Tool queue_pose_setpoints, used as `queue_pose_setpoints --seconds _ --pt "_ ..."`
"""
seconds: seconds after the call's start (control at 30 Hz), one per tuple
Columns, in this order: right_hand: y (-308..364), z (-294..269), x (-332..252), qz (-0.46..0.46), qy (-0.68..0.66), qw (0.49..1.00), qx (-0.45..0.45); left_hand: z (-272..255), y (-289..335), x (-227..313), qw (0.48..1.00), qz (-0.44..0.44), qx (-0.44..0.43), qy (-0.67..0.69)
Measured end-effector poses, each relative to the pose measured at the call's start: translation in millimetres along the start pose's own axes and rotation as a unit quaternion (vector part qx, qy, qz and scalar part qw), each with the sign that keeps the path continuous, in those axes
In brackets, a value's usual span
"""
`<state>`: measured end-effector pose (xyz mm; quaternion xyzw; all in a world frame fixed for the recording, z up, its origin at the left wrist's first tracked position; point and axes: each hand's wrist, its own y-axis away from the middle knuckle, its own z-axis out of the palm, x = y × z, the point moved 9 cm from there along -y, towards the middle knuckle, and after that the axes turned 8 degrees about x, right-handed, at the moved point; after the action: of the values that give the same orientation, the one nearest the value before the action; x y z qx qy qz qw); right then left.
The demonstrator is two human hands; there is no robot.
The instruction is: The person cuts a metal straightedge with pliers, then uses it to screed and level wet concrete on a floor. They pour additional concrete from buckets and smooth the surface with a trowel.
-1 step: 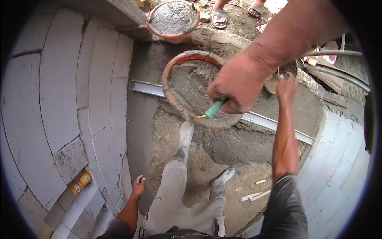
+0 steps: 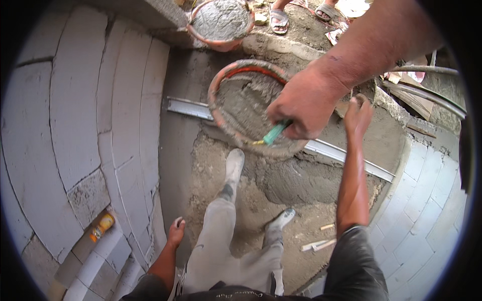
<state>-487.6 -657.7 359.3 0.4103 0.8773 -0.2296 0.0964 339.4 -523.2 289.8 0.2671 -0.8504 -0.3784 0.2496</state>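
1. Nearest to the lower edge, light trousers (image 2: 216, 241) are seen, worn above two pale, smeared boots (image 2: 234, 166) set on rough ground (image 2: 208, 168).
2. To the left, the left hand (image 2: 176, 232) is held low beside the trousers, near the block wall; its fingers are curled, but whether anything is clasped by that grip cannot be told.
3. Over the middle, an orange bucket (image 2: 216, 89) filled with grey mortar (image 2: 248, 103) is seen, beyond the left boot; whether it is hung clear or rested cannot be told.
4. At its near right side, a green sleeve (image 2: 276, 133) with a yellow end is clamped in a co-worker's fist (image 2: 304, 108), reached in from the upper right.
5. Beyond that fist's right side, the right hand (image 2: 357, 113) is stretched out, its fingers bent; what is held in that grip, if anything, cannot be made out.
6. Below the bucket, a metal strip (image 2: 189, 108) is laid across, and a wet patch (image 2: 301, 184) is spread just on its near side.
7. Farthest off, a second mortar-filled bucket (image 2: 223, 45) is stood at the top, with sandaled feet (image 2: 279, 22) to its right.
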Motion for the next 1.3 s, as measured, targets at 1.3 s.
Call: queue_pose_setpoints --seconds 1.3 --pt "486.9 -344.1 -0.7 0.380 -0.177 0.843 -0.339 23.4 225.2 -432.3 0.949 -0.224 -0.070 0.211"
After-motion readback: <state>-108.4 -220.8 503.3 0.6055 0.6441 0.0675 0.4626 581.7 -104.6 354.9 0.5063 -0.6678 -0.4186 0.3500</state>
